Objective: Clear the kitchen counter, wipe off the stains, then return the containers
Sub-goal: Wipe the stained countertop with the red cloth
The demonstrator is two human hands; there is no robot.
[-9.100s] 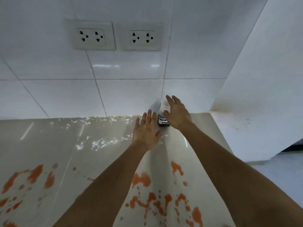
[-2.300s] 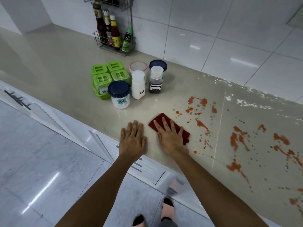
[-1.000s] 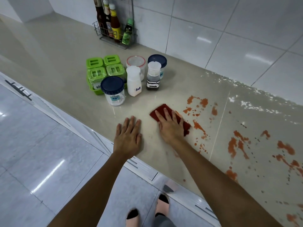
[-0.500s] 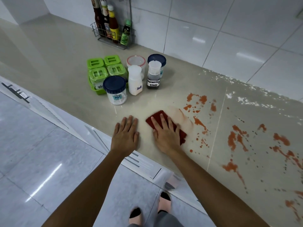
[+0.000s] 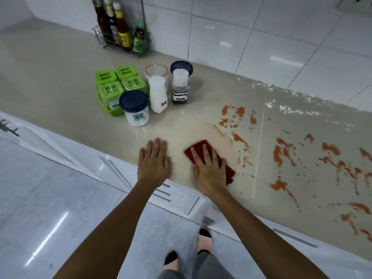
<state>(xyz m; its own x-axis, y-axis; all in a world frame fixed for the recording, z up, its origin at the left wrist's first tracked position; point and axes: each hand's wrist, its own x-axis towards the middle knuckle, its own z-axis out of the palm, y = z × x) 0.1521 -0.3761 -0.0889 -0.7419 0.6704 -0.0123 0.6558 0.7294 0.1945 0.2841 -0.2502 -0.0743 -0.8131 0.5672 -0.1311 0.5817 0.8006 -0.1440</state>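
My right hand (image 5: 209,170) lies flat on a dark red cloth (image 5: 229,172) near the front edge of the beige counter (image 5: 50,77), pressing it down. My left hand (image 5: 154,162) rests flat on the counter beside it, fingers apart, holding nothing. Orange-red stains (image 5: 281,152) spread over the counter to the right of the cloth. A pale smear runs up from the cloth. The containers stand grouped behind my hands: green-lidded boxes (image 5: 116,85), an MSG jar (image 5: 134,109), a salt bottle (image 5: 158,95), a seasoning sauce bottle (image 5: 180,87) and two tubs behind.
A wire rack with sauce bottles (image 5: 118,31) stands against the tiled wall at the back. White crumbs or powder (image 5: 281,101) lie along the back right of the counter. White drawers (image 5: 171,196) and a tiled floor lie below the counter edge.
My right hand has slid the cloth back toward the front edge, leaving a pale wiped smear where some stains were. My left hand stays flat on the counter.
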